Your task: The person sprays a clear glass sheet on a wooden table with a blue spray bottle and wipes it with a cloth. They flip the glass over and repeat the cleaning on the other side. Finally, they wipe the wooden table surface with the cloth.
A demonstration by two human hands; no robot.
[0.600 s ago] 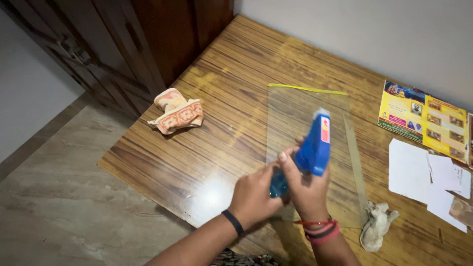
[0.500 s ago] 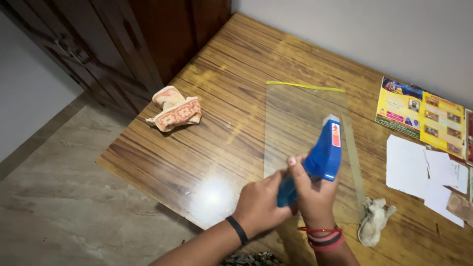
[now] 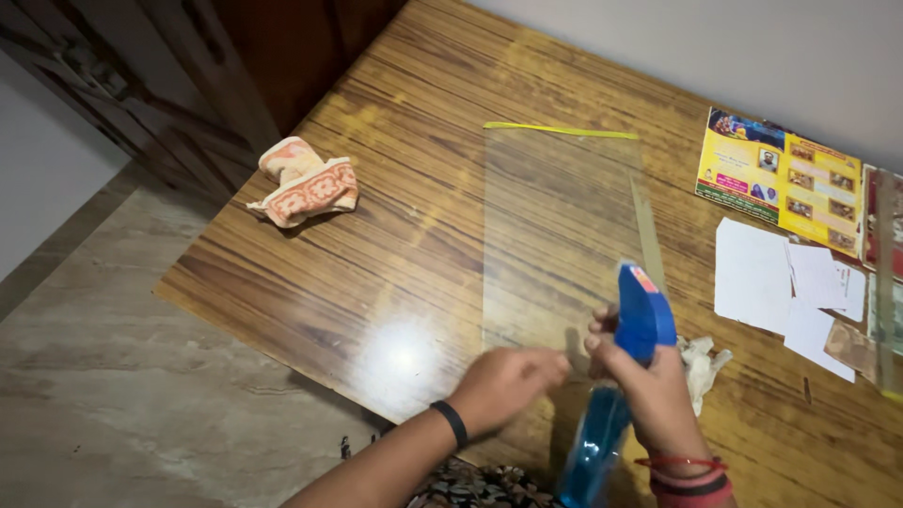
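A: Bottle (image 3: 628, 376) first. Where is it?

B: Gripped in the right hand (image 3: 658, 395), blue, spray head up, with the clear blue body hanging below the fist near the tabletop (image 3: 395, 207) edge. The fingers wrap the neck and one sits at the trigger.

A: And the left hand (image 3: 508, 376)?

B: It holds nothing. It lies loosely curled and palm down, just beside the bottle, at the near end of the glass (image 3: 560, 235). Whether it presses on the pane I cannot tell.

A: What about the glass itself?

B: A clear, long pane, flat on the wood, with a yellow strip along its far edge. I see no droplets or wet streaks on it, though the glare makes that hard to judge. So as I read it, any spraying and wiping is yet to come.

A: Anything to wipe with?

B: A crumpled pale rag (image 3: 701, 362) lies just right of the bottle, untouched. A patterned orange cloth (image 3: 306, 183) lies well apart at the left. Papers (image 3: 781, 282) and a yellow leaflet (image 3: 779, 179) sit to the right.
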